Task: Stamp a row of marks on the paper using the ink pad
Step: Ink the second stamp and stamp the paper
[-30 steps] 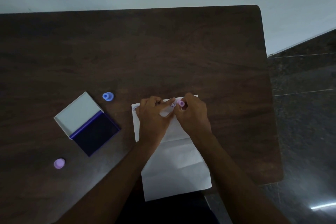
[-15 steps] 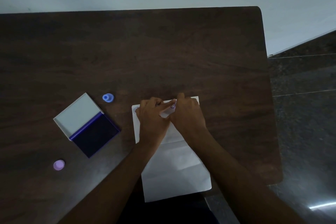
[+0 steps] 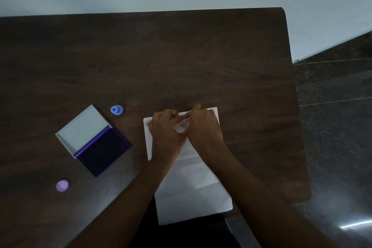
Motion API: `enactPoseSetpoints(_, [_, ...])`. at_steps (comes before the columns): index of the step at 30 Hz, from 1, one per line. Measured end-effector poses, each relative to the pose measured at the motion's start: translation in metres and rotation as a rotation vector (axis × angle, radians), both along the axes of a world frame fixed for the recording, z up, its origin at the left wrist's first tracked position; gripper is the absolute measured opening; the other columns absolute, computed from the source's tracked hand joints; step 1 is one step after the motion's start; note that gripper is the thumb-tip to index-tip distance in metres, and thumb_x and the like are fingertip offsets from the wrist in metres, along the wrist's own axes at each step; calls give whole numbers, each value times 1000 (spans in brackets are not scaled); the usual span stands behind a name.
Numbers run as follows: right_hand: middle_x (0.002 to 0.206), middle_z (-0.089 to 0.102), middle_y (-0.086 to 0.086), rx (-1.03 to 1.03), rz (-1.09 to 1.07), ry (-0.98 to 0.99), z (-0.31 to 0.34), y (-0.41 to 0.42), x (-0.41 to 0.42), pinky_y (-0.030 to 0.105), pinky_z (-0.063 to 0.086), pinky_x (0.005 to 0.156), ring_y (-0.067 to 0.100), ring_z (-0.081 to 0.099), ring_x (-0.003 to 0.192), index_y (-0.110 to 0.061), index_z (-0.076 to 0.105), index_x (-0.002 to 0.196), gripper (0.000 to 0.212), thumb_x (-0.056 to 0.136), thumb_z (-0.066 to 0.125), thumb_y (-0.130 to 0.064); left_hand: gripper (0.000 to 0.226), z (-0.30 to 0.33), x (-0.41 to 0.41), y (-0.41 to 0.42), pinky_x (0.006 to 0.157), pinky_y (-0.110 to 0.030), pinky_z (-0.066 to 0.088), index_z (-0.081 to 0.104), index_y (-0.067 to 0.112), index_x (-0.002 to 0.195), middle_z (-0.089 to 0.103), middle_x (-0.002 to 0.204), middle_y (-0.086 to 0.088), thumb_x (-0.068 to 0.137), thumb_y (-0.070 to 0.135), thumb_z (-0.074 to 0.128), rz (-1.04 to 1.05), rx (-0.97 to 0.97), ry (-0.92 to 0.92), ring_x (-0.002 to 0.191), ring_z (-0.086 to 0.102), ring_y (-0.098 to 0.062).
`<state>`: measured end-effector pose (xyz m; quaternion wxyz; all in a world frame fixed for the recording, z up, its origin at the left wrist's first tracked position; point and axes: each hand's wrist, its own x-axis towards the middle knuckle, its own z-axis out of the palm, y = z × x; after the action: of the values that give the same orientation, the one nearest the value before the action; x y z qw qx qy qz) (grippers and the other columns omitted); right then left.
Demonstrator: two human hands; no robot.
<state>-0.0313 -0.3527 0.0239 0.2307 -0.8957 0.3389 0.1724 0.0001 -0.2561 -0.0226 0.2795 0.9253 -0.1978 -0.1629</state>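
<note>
A white sheet of paper (image 3: 193,191) lies on the dark wooden table, its near edge hanging over the table's front. One round blue mark (image 3: 148,122) shows at its top left corner. My right hand (image 3: 203,129) is closed over a small pink stamp, pressing it down near the paper's top edge; the stamp is almost wholly hidden by the fingers. My left hand (image 3: 165,133) rests on the paper beside it, with its index finger stretched toward the stamp. The open ink pad (image 3: 102,152), dark blue with a white lid, lies to the left.
A blue stamp (image 3: 116,110) stands just beyond the ink pad. A pale purple stamp (image 3: 62,185) sits near the front left. The table (image 3: 181,62) ends at the right with a rounded corner; dark tiled floor (image 3: 338,127) lies past it.
My right hand has rolled over the pink stamp, which was visible between the fingers a second ago and is now covered. The left hand has stayed on the paper.
</note>
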Motion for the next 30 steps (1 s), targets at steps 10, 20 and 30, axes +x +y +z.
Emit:
enactPoseSetpoints(10, [95, 69, 16, 0, -67, -30, -2, 2, 5, 31, 48, 71, 29, 63, 89, -2, 58, 95, 21, 79, 69, -9, 30, -1, -2, 3, 75, -31, 36, 74, 12, 79, 71, 83, -9, 63, 34, 85, -55, -13, -33, 81, 64, -31])
enactPoseSetpoints(20, [96, 69, 11, 43, -194, -242, -5, 4, -28, 34, 54, 76, 22, 63, 88, -7, 62, 98, 14, 91, 56, -18, 35, 1, -1, -1, 74, -28, 35, 76, 22, 89, 69, 89, 0, 69, 51, 77, -8, -30, -16, 88, 59, -19])
enactPoseSetpoints(30, [99, 63, -18, 139, -561, -633, -10, 32, -82, 2, 45, 77, -12, 59, 87, -23, 65, 103, 15, 88, 65, -24, 51, -3, -4, -2, 86, -35, 44, 69, 31, 115, 68, 108, -1, 71, 56, 73, -71, 43, -11, 98, 55, -19])
